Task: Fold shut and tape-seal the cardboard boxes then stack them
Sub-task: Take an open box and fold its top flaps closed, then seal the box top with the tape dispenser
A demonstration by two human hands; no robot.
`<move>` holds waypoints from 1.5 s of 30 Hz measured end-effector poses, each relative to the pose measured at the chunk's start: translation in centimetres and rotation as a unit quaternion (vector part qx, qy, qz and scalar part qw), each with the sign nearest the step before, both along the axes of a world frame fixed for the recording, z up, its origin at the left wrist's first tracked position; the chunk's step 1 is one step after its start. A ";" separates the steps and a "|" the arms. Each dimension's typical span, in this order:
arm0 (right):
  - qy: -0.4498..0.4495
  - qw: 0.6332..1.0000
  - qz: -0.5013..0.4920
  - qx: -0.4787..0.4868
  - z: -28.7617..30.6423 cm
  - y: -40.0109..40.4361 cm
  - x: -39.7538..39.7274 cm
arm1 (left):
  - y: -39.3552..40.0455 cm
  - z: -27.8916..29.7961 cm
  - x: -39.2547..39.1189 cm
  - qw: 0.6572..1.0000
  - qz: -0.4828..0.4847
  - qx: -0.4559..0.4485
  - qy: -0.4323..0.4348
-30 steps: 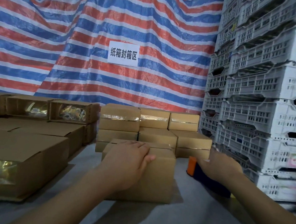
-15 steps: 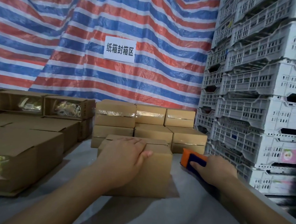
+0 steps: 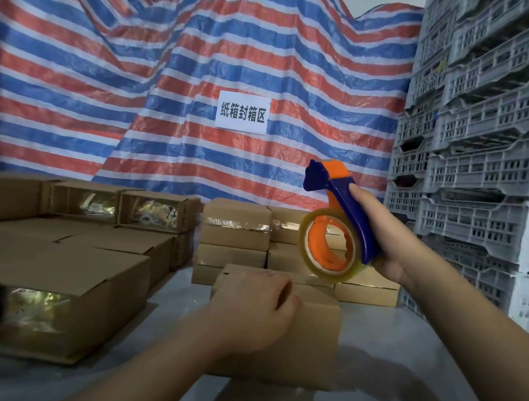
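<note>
A small cardboard box (image 3: pixel 308 342) stands on the grey table (image 3: pixel 407 382) in front of me, its top flaps folded down. My left hand (image 3: pixel 250 305) presses on its top and covers most of the seam. Above and to the right of the box, my right hand (image 3: pixel 381 238) grips the blue handle of an orange and blue tape dispenser (image 3: pixel 328 250). The dispenser hangs in the air, its clear tape roll facing me and its cutter end pointing up. Behind it sits a stack of taped boxes (image 3: pixel 235 226), two layers high.
Several cardboard boxes (image 3: pixel 56 296) crowd the left side, some with shiny contents showing through an open side. White plastic crates (image 3: pixel 475 182) are piled high along the right. A striped tarp with a paper sign (image 3: pixel 242 113) hangs behind.
My right hand has lifted the tape dispenser off the table at the right and raised it above the box. My left hand has stayed on the box top.
</note>
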State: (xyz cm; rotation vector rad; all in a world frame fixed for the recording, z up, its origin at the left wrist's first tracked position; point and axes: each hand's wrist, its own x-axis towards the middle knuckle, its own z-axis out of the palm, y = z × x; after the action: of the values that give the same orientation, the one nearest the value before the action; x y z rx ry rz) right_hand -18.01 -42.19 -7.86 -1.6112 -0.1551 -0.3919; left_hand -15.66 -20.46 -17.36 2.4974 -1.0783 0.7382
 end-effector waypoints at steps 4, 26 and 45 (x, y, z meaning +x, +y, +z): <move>0.017 0.998 0.054 0.033 0.2 0.7 0.8 | 0.1 0.2 0.0 1.000 -0.017 -0.022 0.005; 0.087 0.991 0.015 -0.096 0.6 1.6 1.3 | -3.4 1.2 -1.1 0.988 0.108 -0.098 0.060; 0.034 0.980 0.061 -0.186 1.4 2.3 2.7 | 1.1 5.7 1.0 0.620 -0.116 -0.586 0.508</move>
State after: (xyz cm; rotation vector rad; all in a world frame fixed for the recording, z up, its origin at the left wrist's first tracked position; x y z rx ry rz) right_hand -15.33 -39.93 -6.46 -1.9704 -0.2876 -0.2201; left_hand -14.62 -19.34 -11.63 1.1349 -0.2163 -0.1727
